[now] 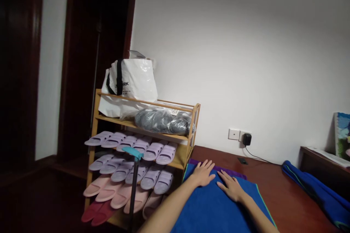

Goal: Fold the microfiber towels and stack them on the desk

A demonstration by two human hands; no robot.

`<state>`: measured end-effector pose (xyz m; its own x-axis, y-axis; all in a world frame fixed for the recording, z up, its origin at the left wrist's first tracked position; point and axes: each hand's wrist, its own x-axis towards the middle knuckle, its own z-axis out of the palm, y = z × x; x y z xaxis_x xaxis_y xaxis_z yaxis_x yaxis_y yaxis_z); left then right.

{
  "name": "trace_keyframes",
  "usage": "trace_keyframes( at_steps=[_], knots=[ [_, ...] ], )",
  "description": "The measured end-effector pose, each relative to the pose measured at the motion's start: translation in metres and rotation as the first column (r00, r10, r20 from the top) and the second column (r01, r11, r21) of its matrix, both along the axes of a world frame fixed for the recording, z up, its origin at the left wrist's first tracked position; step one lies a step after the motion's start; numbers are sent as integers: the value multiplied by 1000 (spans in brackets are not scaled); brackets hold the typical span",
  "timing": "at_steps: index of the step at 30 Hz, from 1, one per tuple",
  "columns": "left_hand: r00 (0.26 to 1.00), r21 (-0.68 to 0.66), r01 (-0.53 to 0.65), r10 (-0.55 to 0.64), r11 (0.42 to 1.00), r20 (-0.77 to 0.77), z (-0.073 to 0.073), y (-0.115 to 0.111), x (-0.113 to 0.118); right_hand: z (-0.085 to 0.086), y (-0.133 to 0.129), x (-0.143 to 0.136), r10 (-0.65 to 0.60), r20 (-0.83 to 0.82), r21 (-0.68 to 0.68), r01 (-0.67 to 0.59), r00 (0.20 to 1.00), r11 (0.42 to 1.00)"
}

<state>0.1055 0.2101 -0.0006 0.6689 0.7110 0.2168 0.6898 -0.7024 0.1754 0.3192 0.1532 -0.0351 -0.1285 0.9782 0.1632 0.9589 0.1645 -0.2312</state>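
Note:
A blue towel (210,207) with a green edge lies spread flat on a reddish-brown table. Under its far edge shows a strip of purple cloth (235,173). My left hand (202,173) rests palm down near the towel's far left corner, fingers stretched out and pointing away from me. To its right, my right hand (231,186) also lies flat on the blue cloth with its fingers spread. Neither hand holds anything. The towel's near end runs out of the bottom of the view.
Left of the table (290,189) stands a wooden shoe rack (193,123) with several slippers (164,153), a white bag (139,80) and a plastic-wrapped grey bundle (161,120). A blue-handled pole (133,174) stands before it. Another blue cloth (314,193) and a plugged-in adapter (247,139) are to the right.

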Motion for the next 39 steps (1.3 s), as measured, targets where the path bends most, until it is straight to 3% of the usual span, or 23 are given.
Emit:
trace_keyframes(
  at_steps=[3, 6, 12, 15, 25, 30, 35, 37, 39],
  knots=[
    [999, -88, -9, 5, 996, -43, -18, 4, 1, -10, 3, -7, -33, -22, -58, 31, 999, 998],
    [999, -120, -38, 33, 992, -42, -27, 8, -3, -16, 4, 4, -119, -31, -67, 117, 992, 991],
    [980, -151, -201, 197, 968, -41, -24, 19, -11, -27, -9, 59, -339, -18, -87, 336, 941, 938],
    [973, -153, -230, 225, 961, -46, -24, 20, -14, -33, -22, 80, -411, 3, -95, 409, 912, 908],
    [970, -154, -242, 240, 958, -29, -28, 2, -17, -38, -41, 81, -415, 57, -81, 419, 908, 905],
    [971, -95, -239, 238, 966, -22, -14, -27, -20, -32, -64, 76, -385, 72, -38, 389, 920, 921],
    [983, 79, -182, 178, 980, 55, 13, -82, -25, -15, -96, 48, -351, 69, 166, 336, 934, 927],
    [993, 89, -89, 82, 992, 85, 16, -110, -43, -21, -117, 31, -304, 32, 206, 291, 952, 934],
    [995, 37, 84, -86, 996, 50, 9, -138, -73, -41, -141, 18, -259, -67, 157, 266, 964, 951]
  ],
)
